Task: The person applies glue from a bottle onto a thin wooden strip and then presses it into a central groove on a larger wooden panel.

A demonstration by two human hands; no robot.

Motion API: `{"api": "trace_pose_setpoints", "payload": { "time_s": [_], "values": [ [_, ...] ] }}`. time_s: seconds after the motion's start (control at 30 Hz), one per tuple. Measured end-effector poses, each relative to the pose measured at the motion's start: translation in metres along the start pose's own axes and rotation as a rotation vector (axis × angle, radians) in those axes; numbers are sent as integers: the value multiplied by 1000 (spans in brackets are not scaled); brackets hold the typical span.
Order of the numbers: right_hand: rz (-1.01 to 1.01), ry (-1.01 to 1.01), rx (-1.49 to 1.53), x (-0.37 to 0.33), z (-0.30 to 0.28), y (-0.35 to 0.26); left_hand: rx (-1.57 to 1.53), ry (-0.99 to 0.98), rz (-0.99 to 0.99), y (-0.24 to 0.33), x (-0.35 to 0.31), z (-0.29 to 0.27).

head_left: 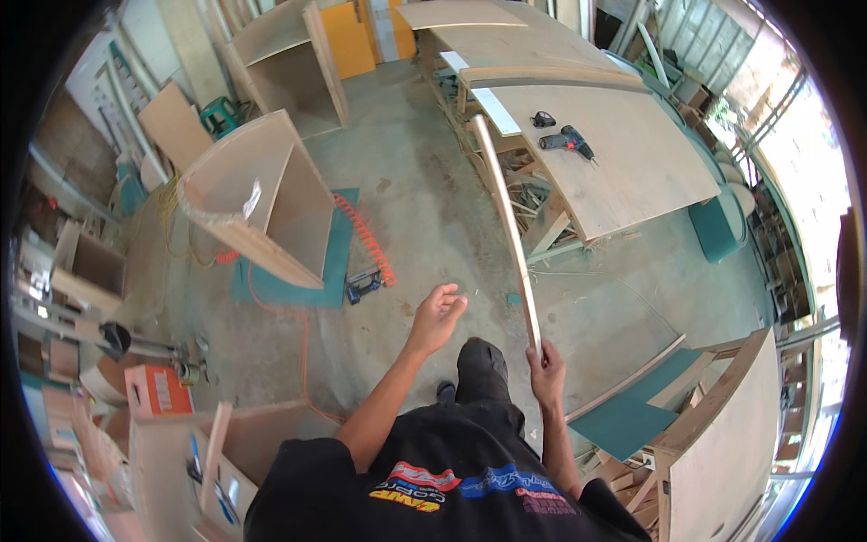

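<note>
My right hand (pixel 546 372) is closed round the lower end of a long, narrow wooden strip (pixel 506 208). The strip slants up and away from me, its far end reaching the near-left corner of the workbench (pixel 632 185); whether it touches there I cannot tell. In front of my body, my left hand (pixel 436 318) hovers over the floor with its fingers a little bent and apart, holding nothing. On the bench top lie a cordless drill (pixel 567 141) and a small black tape measure (pixel 544 119). A white strip (pixel 495 110) rests along the bench's left edge.
Left of me, a curved wooden cabinet (pixel 302 203) stands on a green sheet (pixel 336 271). Beside it lie a nail gun (pixel 364 285) and its coiled orange hose (pixel 368 239). A wooden frame (pixel 713 388) with green panels is at the near right, an orange box (pixel 161 390) at the left.
</note>
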State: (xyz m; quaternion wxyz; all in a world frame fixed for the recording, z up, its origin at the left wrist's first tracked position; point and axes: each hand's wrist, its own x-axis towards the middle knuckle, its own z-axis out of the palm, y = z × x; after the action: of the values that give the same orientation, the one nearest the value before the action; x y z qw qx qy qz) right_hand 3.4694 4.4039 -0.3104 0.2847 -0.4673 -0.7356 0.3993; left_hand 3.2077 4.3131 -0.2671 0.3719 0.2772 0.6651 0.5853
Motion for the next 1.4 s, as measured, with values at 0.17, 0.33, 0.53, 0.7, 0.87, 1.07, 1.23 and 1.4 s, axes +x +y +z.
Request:
{"api": "trace_pose_setpoints", "payload": {
  "time_s": [0.17,0.33,0.53,0.7,0.87,1.07,1.23,1.4],
  "values": [
    [161,23,386,176,66,-10,94,-61,-62,2,159,-65],
    [40,172,49,391,112,0,260,75,-40,16,343,-132],
    [-19,153,-60,613,174,-64,135,131,-127,4,474,-189],
    [143,101,222,732,217,-124,-6,76,-310,23,613,-213],
    [287,188,300,793,244,-108,-232,31,-426,26,787,-239],
    [368,309,-68,827,288,-136,-451,142,-458,-3,1029,-263],
    [632,498,-15,812,365,-183,-318,203,-450,5,1203,-244],
    [714,629,238,839,458,-224,-220,11,-440,-31,1368,-236]
  ]
}}
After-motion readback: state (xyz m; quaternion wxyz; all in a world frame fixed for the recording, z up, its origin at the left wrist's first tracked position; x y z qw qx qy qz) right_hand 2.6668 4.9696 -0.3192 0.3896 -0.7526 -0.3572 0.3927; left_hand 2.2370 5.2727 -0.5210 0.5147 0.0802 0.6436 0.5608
